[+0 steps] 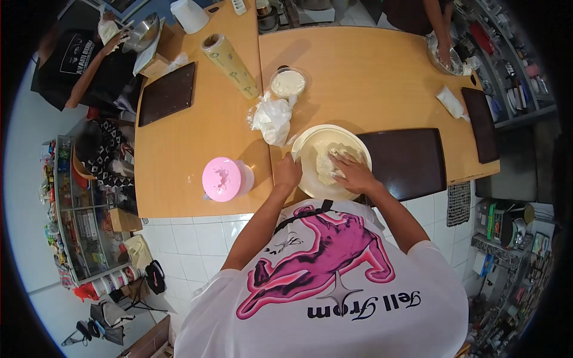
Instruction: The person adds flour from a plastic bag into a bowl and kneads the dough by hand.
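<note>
A cream-coloured bowl stands at the table's front edge, with a lump of pale dough inside. My left hand is closed on the bowl's left rim. Inside the bowl, my right hand presses on the dough with its fingers spread, hiding part of it. Just behind the bowl lie a crumpled white plastic bag and a round tub of white powder. To the right, a dark brown tray touches or lies partly under the bowl's edge; I cannot tell which.
A pink-lidded container stands to the left. A roll of plastic wrap is farther back. More dark trays lie at left and right, near a white packet. Co-workers handle metal bowls at back left and back right.
</note>
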Demonstrator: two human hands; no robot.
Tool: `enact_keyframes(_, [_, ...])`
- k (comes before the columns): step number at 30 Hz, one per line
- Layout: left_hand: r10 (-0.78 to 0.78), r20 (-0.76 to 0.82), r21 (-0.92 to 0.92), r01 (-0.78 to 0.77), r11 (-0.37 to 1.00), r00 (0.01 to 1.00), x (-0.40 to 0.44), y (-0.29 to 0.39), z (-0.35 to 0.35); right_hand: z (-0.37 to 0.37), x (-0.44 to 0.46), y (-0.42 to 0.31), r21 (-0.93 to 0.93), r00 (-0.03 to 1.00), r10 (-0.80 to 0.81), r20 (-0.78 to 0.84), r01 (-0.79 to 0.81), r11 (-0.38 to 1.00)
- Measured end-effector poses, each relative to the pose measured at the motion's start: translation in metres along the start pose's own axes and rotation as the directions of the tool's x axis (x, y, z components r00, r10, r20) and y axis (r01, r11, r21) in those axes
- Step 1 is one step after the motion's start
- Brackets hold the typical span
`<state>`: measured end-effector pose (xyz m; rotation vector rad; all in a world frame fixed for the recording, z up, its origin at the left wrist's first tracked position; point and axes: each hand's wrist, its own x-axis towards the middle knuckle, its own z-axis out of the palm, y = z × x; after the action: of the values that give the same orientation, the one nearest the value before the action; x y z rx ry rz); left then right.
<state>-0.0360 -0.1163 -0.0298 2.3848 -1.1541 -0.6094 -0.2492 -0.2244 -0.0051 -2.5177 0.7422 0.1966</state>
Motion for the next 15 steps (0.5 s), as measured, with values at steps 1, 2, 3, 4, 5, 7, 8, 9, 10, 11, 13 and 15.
enact_keyframes(1, [0.003,0.004,0.006,-0.003,1.0,1.0,-0.001,0.0,-0.001,-0.01,-0.005,-0.001,-0.047,0.999,-0.039,-0.033,0.038,0.998])
enact_keyframes(2, [-0.009,0.012,-0.004,0.009,1.0,1.0,-0.002,0.0,-0.001,-0.019,-0.01,-0.001,-0.096,0.995,-0.079,-0.063,0.073,0.993])
enact_keyframes(3, [-0.02,0.018,-0.015,0.02,1.0,1.0,-0.003,0.003,-0.004,-0.025,-0.013,0.001,-0.147,0.989,-0.12,-0.091,0.106,0.984])
enact_keyframes(4, [-0.03,0.022,-0.025,0.03,0.999,0.999,-0.003,0.006,-0.006,-0.03,-0.014,0.004,-0.167,0.979,-0.171,-0.115,0.151,0.974])
enact_keyframes(5, [-0.029,0.019,-0.022,0.03,0.999,0.999,-0.002,0.005,-0.005,-0.035,-0.014,0.005,-0.187,0.965,-0.223,-0.137,0.196,0.963])
enact_keyframes(7, [-0.03,0.019,-0.013,0.03,0.999,0.999,-0.002,0.003,-0.003,-0.031,-0.012,0.01,-0.204,0.921,-0.325,-0.214,0.283,0.937])
enact_keyframes(8, [-0.031,0.021,-0.013,0.032,0.999,0.999,-0.002,0.002,-0.002,-0.021,-0.01,0.016,-0.206,0.888,-0.371,-0.27,0.324,0.924])
enact_keyframes(9, [-0.033,0.022,-0.013,0.033,0.999,0.999,-0.003,0.003,-0.003,-0.015,-0.007,0.018,-0.21,0.849,-0.415,-0.326,0.363,0.908])
enact_keyframes(10, [-0.035,0.022,-0.011,0.035,0.999,0.999,-0.003,0.004,-0.004,-0.009,-0.003,0.02,-0.182,0.796,-0.416,-0.44,0.375,0.909])
enact_keyframes(11, [-0.033,0.019,-0.012,0.034,0.999,0.999,-0.003,0.004,-0.005,-0.003,0.003,0.021,-0.155,0.731,-0.407,-0.548,0.39,0.908])
enact_keyframes(13, [-0.027,0.018,-0.014,0.027,1.0,0.999,-0.003,0.004,-0.005,-0.01,0.013,0.009,-0.028,0.731,-0.304,-0.611,0.364,0.931])
enact_keyframes(15, [0.007,0.003,-0.02,-0.007,1.0,1.0,-0.001,-0.002,-0.001,-0.024,0.022,-0.009,0.161,0.852,-0.131,-0.507,0.243,0.957])
